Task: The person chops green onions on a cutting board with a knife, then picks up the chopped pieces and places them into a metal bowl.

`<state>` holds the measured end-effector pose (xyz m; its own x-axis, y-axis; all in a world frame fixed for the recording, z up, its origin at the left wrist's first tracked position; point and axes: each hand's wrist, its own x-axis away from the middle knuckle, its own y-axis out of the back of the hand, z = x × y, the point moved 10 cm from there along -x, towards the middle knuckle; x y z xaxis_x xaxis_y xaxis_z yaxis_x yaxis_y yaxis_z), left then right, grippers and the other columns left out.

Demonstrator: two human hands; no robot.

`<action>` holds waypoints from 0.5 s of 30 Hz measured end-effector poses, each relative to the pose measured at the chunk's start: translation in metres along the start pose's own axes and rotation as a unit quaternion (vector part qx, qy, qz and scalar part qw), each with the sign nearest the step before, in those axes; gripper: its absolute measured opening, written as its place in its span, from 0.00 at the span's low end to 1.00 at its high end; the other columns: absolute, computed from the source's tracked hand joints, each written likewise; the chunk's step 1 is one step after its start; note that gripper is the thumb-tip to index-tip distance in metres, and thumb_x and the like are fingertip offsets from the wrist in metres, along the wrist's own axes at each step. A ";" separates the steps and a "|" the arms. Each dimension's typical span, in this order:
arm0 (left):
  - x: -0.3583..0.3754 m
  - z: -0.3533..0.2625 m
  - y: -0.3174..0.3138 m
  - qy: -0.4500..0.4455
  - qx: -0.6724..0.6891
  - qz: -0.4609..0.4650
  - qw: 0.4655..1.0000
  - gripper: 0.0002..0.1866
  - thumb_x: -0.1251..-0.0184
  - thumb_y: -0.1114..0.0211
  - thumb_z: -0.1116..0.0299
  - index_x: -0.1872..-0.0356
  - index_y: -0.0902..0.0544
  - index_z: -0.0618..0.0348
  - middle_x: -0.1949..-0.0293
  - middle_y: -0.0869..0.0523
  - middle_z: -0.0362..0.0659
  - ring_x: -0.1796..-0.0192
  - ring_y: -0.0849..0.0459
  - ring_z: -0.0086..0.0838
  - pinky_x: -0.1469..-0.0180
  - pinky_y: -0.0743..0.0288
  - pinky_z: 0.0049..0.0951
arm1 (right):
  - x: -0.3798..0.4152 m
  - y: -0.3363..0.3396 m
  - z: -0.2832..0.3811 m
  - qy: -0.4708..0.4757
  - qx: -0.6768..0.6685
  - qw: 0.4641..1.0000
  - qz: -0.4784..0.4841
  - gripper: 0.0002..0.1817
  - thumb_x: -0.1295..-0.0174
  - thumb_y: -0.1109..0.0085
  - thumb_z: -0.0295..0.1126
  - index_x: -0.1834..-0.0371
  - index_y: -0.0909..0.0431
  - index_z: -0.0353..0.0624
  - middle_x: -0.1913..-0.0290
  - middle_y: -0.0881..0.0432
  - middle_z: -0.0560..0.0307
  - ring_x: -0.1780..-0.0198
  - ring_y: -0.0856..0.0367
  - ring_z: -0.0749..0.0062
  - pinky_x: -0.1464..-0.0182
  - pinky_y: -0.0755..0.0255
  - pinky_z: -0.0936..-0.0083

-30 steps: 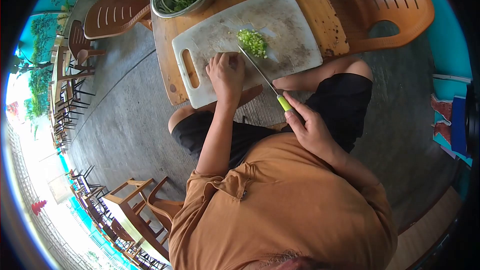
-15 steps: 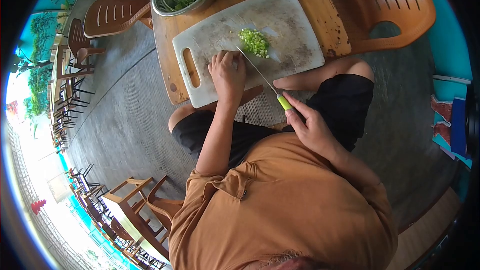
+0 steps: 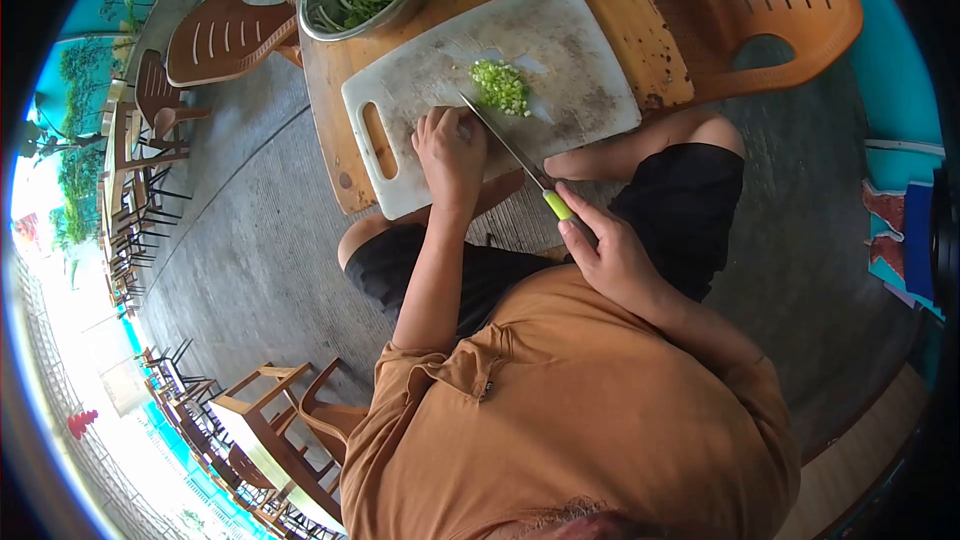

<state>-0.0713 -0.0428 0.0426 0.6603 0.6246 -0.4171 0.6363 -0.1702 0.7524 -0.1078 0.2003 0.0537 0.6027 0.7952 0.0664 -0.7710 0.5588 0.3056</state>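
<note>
A white cutting board (image 3: 560, 15) with dark stains lies tilted on the wooden table. Near its middle is a small pile of chopped green pieces (image 3: 500, 87). My left hand (image 3: 450, 155) rests on the board's near side, left of the pile, with its fingers curled; what they hold, if anything, is hidden. My right hand (image 3: 610, 245) is closed round the green and black handle of a knife (image 3: 507, 145). The blade points up and left, and its tip is between my left fingers and the pile.
A metal bowl (image 3: 413, 7) of leafy greens stands at the table's far left. The wooden table (image 3: 655, 50) has an orange chair (image 3: 800, 65) at its right and a brown chair (image 3: 225, 35) at its left. My bent knees are below the board.
The knife has shifted slightly left with my right hand, and its blade looks turned. My left hand stays curled in nearly the same place. The whole view has shifted slightly.
</note>
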 end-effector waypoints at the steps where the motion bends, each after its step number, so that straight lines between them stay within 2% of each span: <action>1: 0.000 0.000 0.000 -0.003 0.004 0.005 1.000 0.06 0.34 0.26 0.72 0.59 0.10 0.59 0.59 0.12 0.45 0.50 0.14 0.44 0.40 0.26 0.45 | -0.003 -0.003 -0.001 0.004 0.005 1.000 0.006 0.27 0.19 0.41 0.33 0.22 0.27 0.31 0.39 0.13 0.29 0.40 0.11 0.40 0.39 0.18 0.61; 5: 0.000 0.003 0.001 0.019 0.030 0.016 0.999 0.04 0.33 0.25 0.71 0.61 0.10 0.59 0.61 0.13 0.44 0.52 0.15 0.43 0.42 0.27 0.44 | -0.007 -0.003 0.001 0.008 -0.016 1.000 -0.005 0.27 0.19 0.40 0.34 0.22 0.27 0.31 0.39 0.13 0.29 0.39 0.11 0.40 0.39 0.18 0.62; 15: -0.002 0.001 0.000 0.007 0.015 0.003 1.000 0.03 0.33 0.25 0.70 0.62 0.09 0.56 0.63 0.13 0.42 0.54 0.15 0.41 0.43 0.27 0.43 | 0.005 0.005 -0.003 -0.039 -0.080 0.996 0.019 0.27 0.17 0.42 0.32 0.21 0.29 0.29 0.30 0.17 0.31 0.31 0.13 0.54 0.32 0.21 0.68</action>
<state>-0.0725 -0.0450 0.0427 0.6591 0.6334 -0.4056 0.6442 -0.1972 0.7390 -0.1090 0.2080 0.0523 0.5819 0.7991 0.1510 -0.8126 0.5642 0.1460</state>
